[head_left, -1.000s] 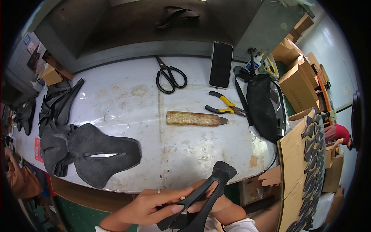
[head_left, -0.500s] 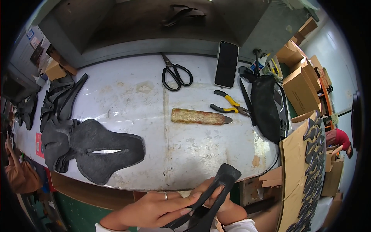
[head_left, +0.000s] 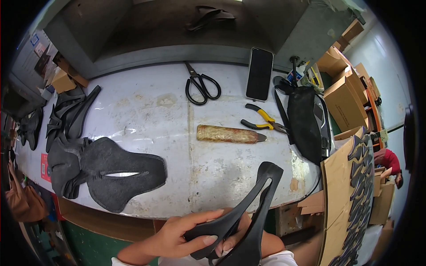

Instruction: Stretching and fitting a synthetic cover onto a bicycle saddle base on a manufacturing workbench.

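A black bicycle saddle (head_left: 237,217) with a long central slot is tilted over the table's front edge, nose pointing away to the right. My left hand (head_left: 177,235) grips its left wing, thumb and fingers on opposite sides. My right hand (head_left: 242,228) is mostly hidden behind the saddle; some fingertips show at the slot and underside, closed on it. Beyond the saddle lies a knife (head_left: 228,134) with a tape-wrapped handle and a short blade. To the left rests a flat black saddle cover (head_left: 126,166) with a slit, beside further black covers (head_left: 66,164).
On the white table (head_left: 146,97) are black scissors (head_left: 203,86), yellow-and-black pliers (head_left: 266,119), a phone (head_left: 260,74) and a black pouch (head_left: 306,124). A grey open cabinet (head_left: 177,55) borders the back. Cardboard boxes (head_left: 346,104) and a board of saddles (head_left: 341,199) stand right. Another person (head_left: 388,162) bends beyond.
The saddle has been turned, so its slot now opens toward view and its nose reaches farther over the table. My left fingers have spread along its wing; my right hand has slipped behind it.
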A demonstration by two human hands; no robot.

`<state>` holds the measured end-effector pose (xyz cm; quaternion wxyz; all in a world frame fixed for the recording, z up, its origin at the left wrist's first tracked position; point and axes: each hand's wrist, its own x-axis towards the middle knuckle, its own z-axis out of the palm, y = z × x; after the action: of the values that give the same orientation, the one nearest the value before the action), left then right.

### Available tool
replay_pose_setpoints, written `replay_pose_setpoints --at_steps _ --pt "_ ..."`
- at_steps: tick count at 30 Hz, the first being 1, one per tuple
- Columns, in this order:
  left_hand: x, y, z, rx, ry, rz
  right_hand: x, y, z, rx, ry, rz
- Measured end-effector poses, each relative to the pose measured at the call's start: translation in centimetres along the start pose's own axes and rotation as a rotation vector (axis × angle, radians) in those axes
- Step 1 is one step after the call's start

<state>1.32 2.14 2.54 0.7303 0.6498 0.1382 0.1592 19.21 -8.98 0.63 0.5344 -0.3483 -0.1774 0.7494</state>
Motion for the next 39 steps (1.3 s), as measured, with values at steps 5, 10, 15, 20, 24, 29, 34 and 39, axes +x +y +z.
replay_pose_setpoints --at_steps 5,10,15,20,24,29,34,39 --pt "-0.1 -0.1 0.5 -0.404 0.054 -0.216 -0.3 2.3 -2.0 0.168 -0.073 0.180" --pt "-0.2 -0.5 0.7 -0.329 0.051 -0.200 0.1 2.0 -1.8 0.098 -0.002 0.183" --pt "-0.1 0.0 0.6 -0.322 0.005 -0.196 0.1 2.0 -1.9 0.097 -0.020 0.174" --pt "0.0 -0.3 0.4 -0.214 -0.057 -0.153 -0.4 1.0 0.5 0.351 0.100 0.068" --pt "-0.4 -0.3 0.8 -0.288 0.008 -0.189 -0.4 0.0 0.9 0.339 0.154 0.167" --pt "0.5 -0.1 0.0 -0.338 -0.102 -0.195 -0.5 2.4 -2.5 0.070 -0.072 0.110" --pt "-0.2 -1.0 0.9 -0.271 0.167 -0.021 0.5 1.2 1.2 0.121 0.251 0.009" --pt "0.1 -1.3 1.5 -0.403 0.318 -0.101 0.6 1.2 0.5 -0.053 0.146 0.041"
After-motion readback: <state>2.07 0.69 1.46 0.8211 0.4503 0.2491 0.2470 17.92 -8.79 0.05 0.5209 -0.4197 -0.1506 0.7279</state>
